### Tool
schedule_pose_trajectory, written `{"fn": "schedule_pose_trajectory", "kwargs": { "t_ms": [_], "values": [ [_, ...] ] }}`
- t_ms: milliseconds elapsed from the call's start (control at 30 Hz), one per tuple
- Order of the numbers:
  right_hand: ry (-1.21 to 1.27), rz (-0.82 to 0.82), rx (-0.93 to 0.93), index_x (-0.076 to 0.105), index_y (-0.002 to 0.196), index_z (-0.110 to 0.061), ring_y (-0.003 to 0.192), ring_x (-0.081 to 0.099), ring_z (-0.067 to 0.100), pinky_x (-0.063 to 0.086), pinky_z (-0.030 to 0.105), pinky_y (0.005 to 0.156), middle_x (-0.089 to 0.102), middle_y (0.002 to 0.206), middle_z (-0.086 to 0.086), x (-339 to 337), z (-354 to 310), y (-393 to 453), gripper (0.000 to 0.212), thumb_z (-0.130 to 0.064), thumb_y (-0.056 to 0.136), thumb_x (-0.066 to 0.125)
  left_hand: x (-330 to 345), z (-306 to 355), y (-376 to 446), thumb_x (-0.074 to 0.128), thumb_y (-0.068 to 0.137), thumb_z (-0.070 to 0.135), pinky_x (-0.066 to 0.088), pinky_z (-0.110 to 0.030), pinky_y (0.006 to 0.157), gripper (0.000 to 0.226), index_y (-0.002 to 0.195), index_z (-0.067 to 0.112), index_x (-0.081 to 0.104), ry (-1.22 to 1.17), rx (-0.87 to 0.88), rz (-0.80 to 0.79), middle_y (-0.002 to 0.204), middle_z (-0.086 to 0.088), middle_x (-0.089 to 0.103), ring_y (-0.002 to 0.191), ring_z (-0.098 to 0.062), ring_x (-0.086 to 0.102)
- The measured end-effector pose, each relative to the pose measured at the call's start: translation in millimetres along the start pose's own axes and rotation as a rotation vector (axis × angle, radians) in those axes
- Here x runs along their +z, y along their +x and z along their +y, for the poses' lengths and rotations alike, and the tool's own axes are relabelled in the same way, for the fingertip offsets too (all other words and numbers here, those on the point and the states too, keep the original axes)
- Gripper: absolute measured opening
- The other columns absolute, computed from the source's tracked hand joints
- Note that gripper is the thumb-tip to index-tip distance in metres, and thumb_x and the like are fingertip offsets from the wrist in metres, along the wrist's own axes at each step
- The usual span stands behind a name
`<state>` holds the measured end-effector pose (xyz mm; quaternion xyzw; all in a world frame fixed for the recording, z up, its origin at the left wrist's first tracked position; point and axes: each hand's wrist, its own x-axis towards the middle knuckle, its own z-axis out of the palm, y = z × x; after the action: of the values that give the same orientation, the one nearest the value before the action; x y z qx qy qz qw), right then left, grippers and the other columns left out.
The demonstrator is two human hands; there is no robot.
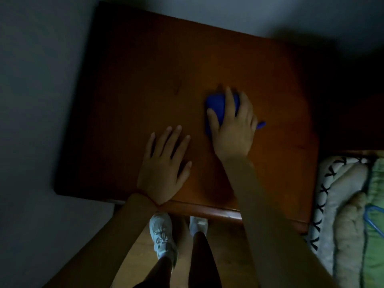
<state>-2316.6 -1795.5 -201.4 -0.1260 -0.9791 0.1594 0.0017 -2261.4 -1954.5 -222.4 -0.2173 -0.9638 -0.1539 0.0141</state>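
A blue cloth (216,107) lies bunched on the brown wooden tabletop (145,80), right of its middle. My right hand (232,125) lies on top of the cloth with spread fingers pressing it against the wood; a blue corner sticks out at the hand's right side. My left hand (164,165) rests flat on the tabletop near the front edge, fingers straight and spread, holding nothing. The light is dim.
The table stands in a corner between grey walls (31,100). To the right lies bedding (342,204) with a white patterned cover and a green sheet. Below the front edge I see my legs and white sneakers (163,233) on a wooden floor.
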Motion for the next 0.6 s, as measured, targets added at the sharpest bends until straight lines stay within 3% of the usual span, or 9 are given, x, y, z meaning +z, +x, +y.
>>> {"fn": "schedule_pose_trajectory", "kwargs": {
  "t_ms": [100, 300, 400, 500, 600],
  "values": [
    [-0.014, 0.034, 0.001, 0.025, 0.143, -0.02, 0.136, 0.028, 0.03, 0.025, 0.05, 0.108, 0.029, 0.149, 0.013, 1.1, 1.1, 3.1, 0.061, -0.053, 0.091, 0.032, -1.6, -0.8, -0.2, 0.041, 0.09, 0.037, 0.016, -0.051, 0.108, 0.054, 0.133, 0.006, 0.051, -0.006, 0.003, -0.021, 0.141, -0.019, 0.043, 0.133, -0.031, 0.03],
    [-0.073, -0.056, 0.04, 0.026, 0.14, -0.023, 0.129, 0.028, 0.027, 0.033, 0.05, 0.1, 0.026, 0.143, 0.008, -3.8, 17.7, -139.0, 0.064, -0.061, 0.09, 0.016, -1.5, -1.4, -1.1, 0.034, 0.093, 0.037, 0.014, -0.05, 0.109, 0.055, 0.136, 0.006, 0.046, 0.004, 0.009, -0.046, 0.143, -0.02, 0.041, 0.133, -0.031, 0.028],
    [-0.065, -0.033, -0.019, 0.03, 0.14, -0.021, 0.129, 0.034, 0.031, 0.034, 0.051, 0.101, 0.036, 0.143, 0.013, -1.1, 14.0, -102.1, 0.061, -0.058, 0.091, 0.025, -0.3, -1.1, 0.0, 0.033, 0.092, 0.038, 0.013, -0.049, 0.109, 0.056, 0.136, 0.006, 0.046, 0.034, 0.017, -0.042, 0.143, -0.02, 0.042, 0.133, -0.032, 0.029],
    [-0.016, 0.025, 0.056, 0.026, 0.142, -0.02, 0.135, 0.03, 0.032, 0.027, 0.052, 0.106, 0.031, 0.147, 0.015, 0.1, 1.3, -55.3, 0.062, -0.053, 0.09, 0.031, 0.0, -2.1, -0.8, 0.034, 0.091, 0.037, 0.012, -0.048, 0.109, 0.056, 0.136, 0.006, 0.047, 0.04, 0.017, -0.045, 0.143, -0.019, 0.042, 0.133, -0.032, 0.03],
    [-0.013, 0.024, 0.077, 0.025, 0.142, -0.02, 0.134, 0.028, 0.031, 0.027, 0.051, 0.105, 0.029, 0.148, 0.015, 3.4, -2.5, -91.0, 0.062, -0.054, 0.091, 0.03, -2.2, -4.8, -2.6, 0.034, 0.092, 0.037, 0.015, -0.048, 0.108, 0.055, 0.135, 0.006, 0.048, 0.027, 0.047, -0.047, 0.142, -0.019, 0.043, 0.132, -0.032, 0.033]
  ]
}}
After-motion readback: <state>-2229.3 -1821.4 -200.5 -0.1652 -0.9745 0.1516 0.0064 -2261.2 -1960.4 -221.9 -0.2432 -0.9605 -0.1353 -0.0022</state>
